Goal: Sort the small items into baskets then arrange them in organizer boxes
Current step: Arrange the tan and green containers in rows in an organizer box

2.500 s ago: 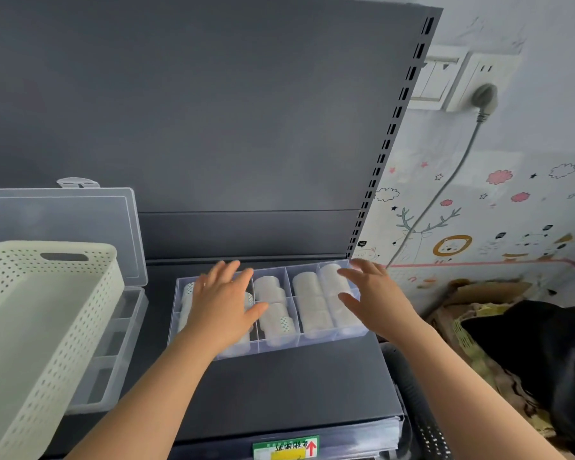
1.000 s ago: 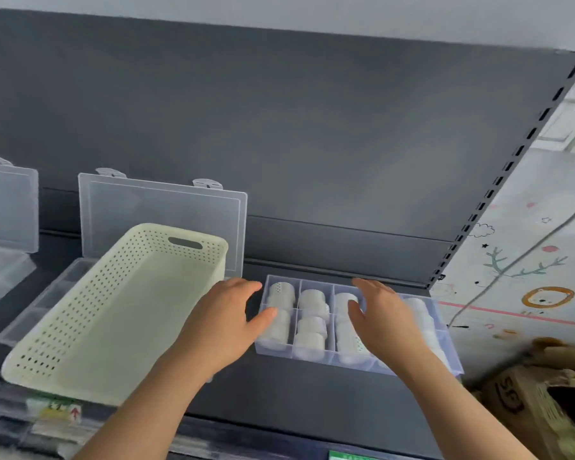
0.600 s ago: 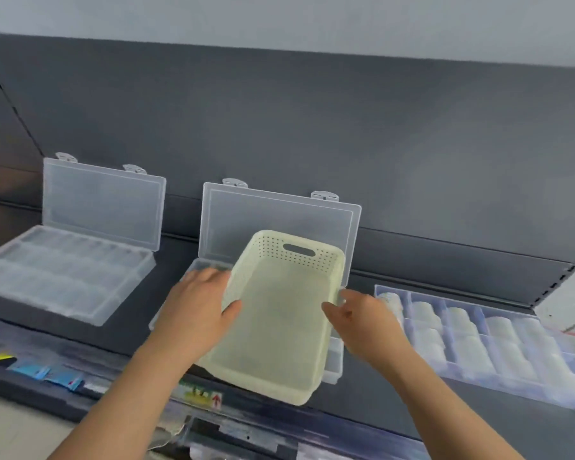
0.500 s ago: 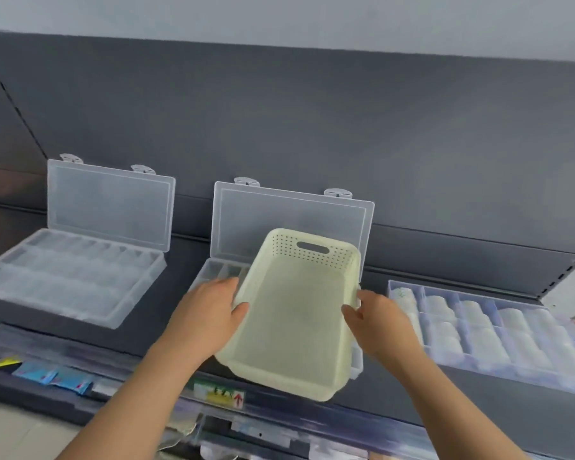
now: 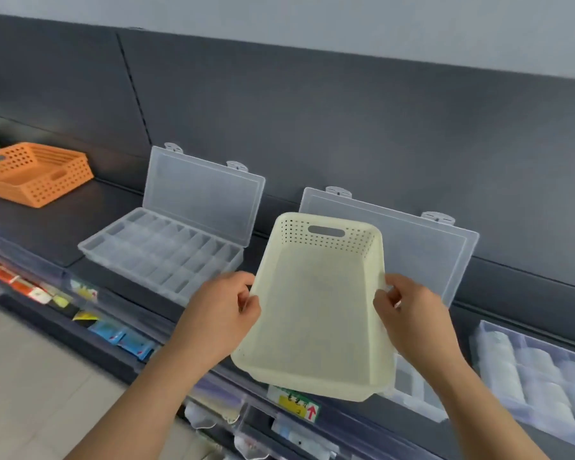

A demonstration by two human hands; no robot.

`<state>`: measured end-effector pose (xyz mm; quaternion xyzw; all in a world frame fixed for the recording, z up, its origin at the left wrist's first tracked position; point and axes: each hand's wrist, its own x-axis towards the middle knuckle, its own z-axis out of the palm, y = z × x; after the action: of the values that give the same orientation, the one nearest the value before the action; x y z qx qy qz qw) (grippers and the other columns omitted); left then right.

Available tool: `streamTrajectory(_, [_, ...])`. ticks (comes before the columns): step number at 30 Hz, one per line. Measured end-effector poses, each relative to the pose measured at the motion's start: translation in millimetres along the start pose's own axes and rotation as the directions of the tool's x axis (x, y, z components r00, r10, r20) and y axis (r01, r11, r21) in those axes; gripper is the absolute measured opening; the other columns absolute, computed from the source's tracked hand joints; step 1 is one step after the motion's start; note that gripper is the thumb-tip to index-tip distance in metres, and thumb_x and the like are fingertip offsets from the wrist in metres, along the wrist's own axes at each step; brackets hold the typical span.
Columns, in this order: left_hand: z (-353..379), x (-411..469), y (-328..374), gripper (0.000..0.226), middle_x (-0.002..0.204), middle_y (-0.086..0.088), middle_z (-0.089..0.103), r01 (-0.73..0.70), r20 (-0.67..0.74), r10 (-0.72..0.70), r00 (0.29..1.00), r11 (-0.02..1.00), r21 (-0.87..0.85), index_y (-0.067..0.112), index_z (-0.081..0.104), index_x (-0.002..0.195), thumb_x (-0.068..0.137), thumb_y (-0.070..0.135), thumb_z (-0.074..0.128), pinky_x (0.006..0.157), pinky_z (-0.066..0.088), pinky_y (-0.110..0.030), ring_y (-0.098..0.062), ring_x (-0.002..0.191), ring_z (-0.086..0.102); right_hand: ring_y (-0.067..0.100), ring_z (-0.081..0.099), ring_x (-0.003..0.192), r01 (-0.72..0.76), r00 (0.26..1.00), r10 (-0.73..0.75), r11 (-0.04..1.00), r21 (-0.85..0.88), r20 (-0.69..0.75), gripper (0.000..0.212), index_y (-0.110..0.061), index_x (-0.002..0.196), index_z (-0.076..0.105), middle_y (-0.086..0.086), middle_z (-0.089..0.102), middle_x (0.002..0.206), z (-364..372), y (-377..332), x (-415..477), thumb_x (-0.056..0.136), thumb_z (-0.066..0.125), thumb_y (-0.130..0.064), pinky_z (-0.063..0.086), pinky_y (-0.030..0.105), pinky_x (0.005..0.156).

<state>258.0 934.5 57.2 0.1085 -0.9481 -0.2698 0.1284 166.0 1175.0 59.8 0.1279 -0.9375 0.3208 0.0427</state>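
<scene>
Both hands now hold the cream basket (image 5: pixel 316 313). My left hand (image 5: pixel 219 313) grips its left rim, thumb hooked over the edge and fingers curled round the outer wall. My right hand (image 5: pixel 409 313) pinches the right rim in the same way, thumb inside and fingers behind. The basket hangs between my hands, empty, tilted toward me, with its near end out past the shelf (image 5: pixel 90 207) edge. It appears lifted off the middle box (image 5: pixel 422 247), whose raised lid stands just beyond my right hand. The full box (image 5: pixel 538 376), its compartments packed with white rolls, lies well to the right of my right hand, untouched. An empty left box (image 5: pixel 160 257) sits open just beyond my left hand, and the orange baskets (image 5: pixel 34 174) are stacked far to its left. Some seconds ago both hands lay flat on the full box and the basket stood to the left of my left hand. They have since left that box and crossed to the basket. Half a second ago they only flanked its walls with fingers nearly straight, whereas now they are closed on the rims and the basket sits nearer me. I judge the rolls to be finished with, and the emptied basket to be on its way off the middle box, which frees that box for filling. My view has also swung left, bringing the orange baskets into sight.
</scene>
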Motion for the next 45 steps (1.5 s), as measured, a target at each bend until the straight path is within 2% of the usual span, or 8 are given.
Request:
streamTrajectory(4, [-34, -15, -42, 0.007, 0.063, 0.001, 0.055, 0.146, -0.132, -0.143, 0.981, 0.989, 0.017, 0.018, 0.065, 0.09, 0.086, 0.019, 0.059, 0.06, 0.051, -0.036, -0.013, 0.059, 0.052, 0.019, 0.044, 0.048, 0.138, 0.984, -0.148, 0.985, 0.099, 0.098, 0.016, -0.025, 0.091, 0.062, 0.011, 0.061, 0.064, 38, -48, 21, 0.09, 0.051, -0.014, 0.036, 0.024, 0.044])
streamTrajectory(7, [-59, -28, -74, 0.009, 0.061, 0.001, 0.055, 0.229, -0.209, -0.219, 0.953, 0.973, 0.023, 0.022, 0.066, 0.089, 0.086, 0.017, 0.06, 0.059, 0.05, -0.035, -0.013, 0.058, 0.051, 0.012, 0.032, 0.042, 0.208, 0.962, -0.228, 0.968, 0.138, 0.149, 0.024, -0.029, 0.071, 0.054, 0.003, 0.047, 0.051, 69, -87, 29, 0.087, 0.051, -0.011, 0.026, 0.015, 0.038])
streamTrajectory(15, [-126, -43, -188, 0.007, 0.064, -0.002, 0.057, 0.377, -0.324, -0.351, 0.879, 0.926, 0.02, 0.019, 0.066, 0.088, 0.086, 0.019, 0.059, 0.061, 0.05, -0.039, -0.016, 0.061, 0.054, 0.011, 0.03, 0.042, 0.329, 0.9, -0.367, 0.926, 0.188, 0.236, 0.014, -0.012, 0.076, 0.059, 0.005, 0.045, 0.049, 165, -203, 46, 0.086, 0.049, -0.012, 0.027, 0.021, 0.042])
streamTrajectory(21, [-209, -32, -299, 0.009, 0.059, 0.0, 0.054, 0.388, -0.355, -0.351, 0.867, 0.921, 0.036, 0.021, 0.066, 0.088, 0.086, 0.016, 0.059, 0.061, 0.048, -0.034, -0.014, 0.059, 0.052, 0.013, 0.027, 0.038, 0.347, 0.895, -0.394, 0.91, 0.225, 0.211, 0.035, -0.022, 0.056, 0.035, -0.006, 0.031, 0.041, 248, -325, 52, 0.084, 0.049, -0.006, 0.025, 0.018, 0.037])
streamTrajectory(24, [-254, -22, -358, 0.007, 0.06, 0.001, 0.052, 0.394, -0.339, -0.351, 0.873, 0.917, 0.063, 0.018, 0.065, 0.086, 0.086, 0.018, 0.058, 0.061, 0.047, -0.033, -0.013, 0.059, 0.051, 0.014, 0.026, 0.04, 0.328, 0.902, -0.369, 0.923, 0.2, 0.223, 0.022, -0.009, 0.062, 0.042, -0.003, 0.035, 0.046, 295, -383, 59, 0.084, 0.048, -0.01, 0.02, 0.019, 0.038])
streamTrajectory(30, [-323, 2, -457, 0.007, 0.062, -0.002, 0.054, 0.386, -0.343, -0.352, 0.871, 0.922, 0.035, 0.015, 0.065, 0.083, 0.085, 0.013, 0.059, 0.064, 0.049, -0.04, -0.017, 0.061, 0.053, 0.013, 0.029, 0.045, 0.31, 0.889, -0.37, 0.92, 0.239, 0.271, 0.022, -0.011, 0.063, 0.045, -0.004, 0.035, 0.047, 373, -483, 75, 0.084, 0.046, -0.011, 0.026, 0.026, 0.045])
streamTrajectory(36, [-363, 34, -545, 0.038, 0.05, 0.007, 0.036, 0.41, -0.351, -0.371, 0.86, 0.911, 0.042, 0.025, 0.035, 0.056, 0.082, 0.009, 0.059, 0.055, 0.038, -0.031, -0.01, 0.05, 0.036, 0.015, 0.029, 0.047, 0.305, 0.856, -0.395, 0.907, 0.291, 0.333, 0.021, -0.007, 0.064, 0.045, -0.001, 0.037, 0.051, 440, -557, 108, 0.085, 0.048, -0.013, 0.025, 0.027, 0.048])
streamTrajectory(45, [-430, 128, -662, 0.018, 0.059, -0.008, 0.048, 0.448, -0.399, -0.391, 0.829, 0.892, 0.056, 0.013, 0.053, 0.068, 0.086, 0.011, 0.056, 0.055, 0.037, -0.027, -0.01, 0.053, 0.039, 0.012, 0.034, 0.042, 0.347, 0.847, -0.447, 0.876, 0.336, 0.289, 0.02, -0.012, 0.068, 0.053, -0.003, 0.038, 0.048, 527, -673, 200, 0.087, 0.049, -0.012, 0.028, 0.024, 0.043])
